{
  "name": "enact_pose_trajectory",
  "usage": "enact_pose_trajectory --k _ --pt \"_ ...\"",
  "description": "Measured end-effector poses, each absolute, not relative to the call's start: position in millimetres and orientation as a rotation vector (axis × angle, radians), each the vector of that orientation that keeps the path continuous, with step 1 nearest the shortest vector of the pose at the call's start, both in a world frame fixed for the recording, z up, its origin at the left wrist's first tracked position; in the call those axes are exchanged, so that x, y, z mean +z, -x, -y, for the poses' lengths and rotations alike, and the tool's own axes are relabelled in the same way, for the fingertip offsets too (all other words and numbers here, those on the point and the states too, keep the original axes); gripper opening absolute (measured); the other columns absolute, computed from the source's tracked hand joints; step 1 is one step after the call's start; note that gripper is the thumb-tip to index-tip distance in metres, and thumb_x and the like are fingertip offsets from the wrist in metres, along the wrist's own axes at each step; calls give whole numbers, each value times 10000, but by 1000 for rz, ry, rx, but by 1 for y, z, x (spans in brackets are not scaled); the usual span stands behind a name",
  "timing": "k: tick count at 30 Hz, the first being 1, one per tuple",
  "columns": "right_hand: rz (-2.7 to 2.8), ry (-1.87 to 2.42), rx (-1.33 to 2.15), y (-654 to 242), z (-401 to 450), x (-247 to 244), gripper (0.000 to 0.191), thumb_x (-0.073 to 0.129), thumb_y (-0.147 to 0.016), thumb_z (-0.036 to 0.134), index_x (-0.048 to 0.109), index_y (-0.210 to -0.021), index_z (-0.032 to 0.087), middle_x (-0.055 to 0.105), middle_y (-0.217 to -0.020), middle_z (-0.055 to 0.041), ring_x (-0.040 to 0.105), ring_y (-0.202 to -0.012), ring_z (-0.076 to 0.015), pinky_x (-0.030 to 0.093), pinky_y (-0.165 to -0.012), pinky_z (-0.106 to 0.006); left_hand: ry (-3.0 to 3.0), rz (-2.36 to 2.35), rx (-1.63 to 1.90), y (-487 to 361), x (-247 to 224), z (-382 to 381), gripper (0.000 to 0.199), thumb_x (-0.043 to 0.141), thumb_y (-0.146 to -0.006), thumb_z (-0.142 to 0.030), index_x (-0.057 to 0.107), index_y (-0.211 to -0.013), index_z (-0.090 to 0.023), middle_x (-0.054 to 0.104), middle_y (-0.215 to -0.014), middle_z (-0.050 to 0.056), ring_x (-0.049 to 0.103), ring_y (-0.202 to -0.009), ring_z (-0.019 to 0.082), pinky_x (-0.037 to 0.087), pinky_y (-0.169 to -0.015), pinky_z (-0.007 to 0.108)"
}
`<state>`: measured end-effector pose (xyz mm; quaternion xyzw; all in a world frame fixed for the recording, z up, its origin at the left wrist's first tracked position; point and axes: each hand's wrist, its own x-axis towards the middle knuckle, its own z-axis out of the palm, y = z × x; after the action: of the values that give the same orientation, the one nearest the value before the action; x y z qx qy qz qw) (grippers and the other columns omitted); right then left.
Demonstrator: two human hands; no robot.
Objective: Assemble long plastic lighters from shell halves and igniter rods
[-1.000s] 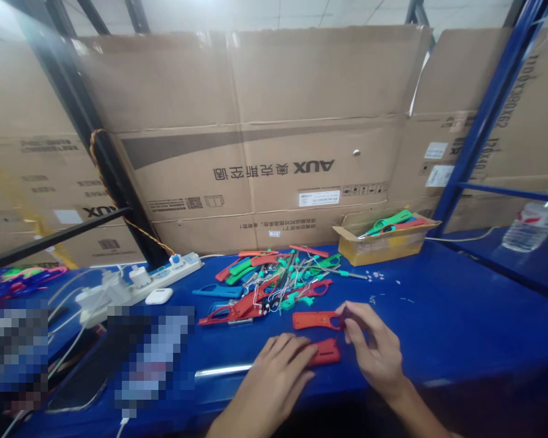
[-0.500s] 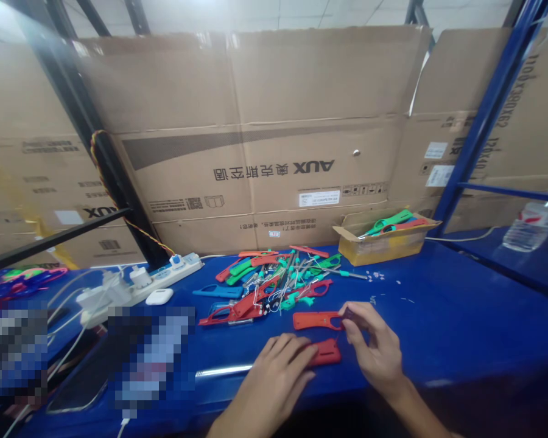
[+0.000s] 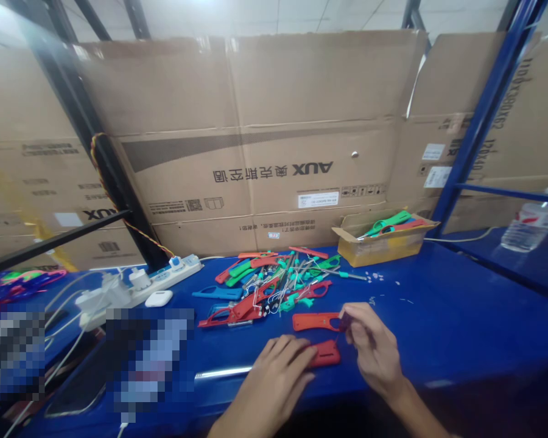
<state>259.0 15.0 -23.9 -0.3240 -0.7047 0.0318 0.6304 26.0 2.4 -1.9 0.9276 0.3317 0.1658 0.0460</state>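
Observation:
My left hand (image 3: 281, 371) lies over a red long-necked lighter (image 3: 326, 353), its fingers wrapped on the body. The lighter's silver metal tube (image 3: 223, 372) sticks out to the left of the hand. My right hand (image 3: 374, 347) is closed in a pinch on a small dark purple piece (image 3: 346, 320). From that piece a thin dark line runs down toward the right end of the red lighter; whether they touch I cannot tell. Just beyond lies an orange handle shell (image 3: 315, 321) with an oval finger opening, its right end near the pinched fingertips.
A pile of lighter parts (image 3: 269, 286) lies at the back. Behind it to the right stands a cardboard box (image 3: 379, 250) with coloured lighters. On the left are a power strip (image 3: 164, 280), a white earbud case (image 3: 159, 298) and phones; a plastic bottle (image 3: 530, 228) stands far right.
My right hand has turned slightly, and its fingers are curled a little more around the dark purple piece. The left hand and the red lighter have stayed in place.

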Motion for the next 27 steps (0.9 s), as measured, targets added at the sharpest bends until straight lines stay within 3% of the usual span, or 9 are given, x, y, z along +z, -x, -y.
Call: enact_pose_trajectory --k 3,27 --pt "1615 718 101 -259 -14 -24 434 445 -1032 60 585 -1366 298 621 -1063 -48 600 -680 -104 526 -568 -238 -2823 -1008 516 -26 -3 -3 379 622 -1020 -211 555 -1392 -236 659 -1359 73 618 -1211 301 560 -998 484" --pt "1517 741 155 -256 -14 -27 385 477 -1039 88 562 -1357 287 680 -1098 -41 606 -598 -70 488 -474 -203 -2826 -1006 530 -26 -2 -2 374 629 -1016 -211 566 -1384 -233 664 -1345 70 624 -1200 292 563 -994 476"
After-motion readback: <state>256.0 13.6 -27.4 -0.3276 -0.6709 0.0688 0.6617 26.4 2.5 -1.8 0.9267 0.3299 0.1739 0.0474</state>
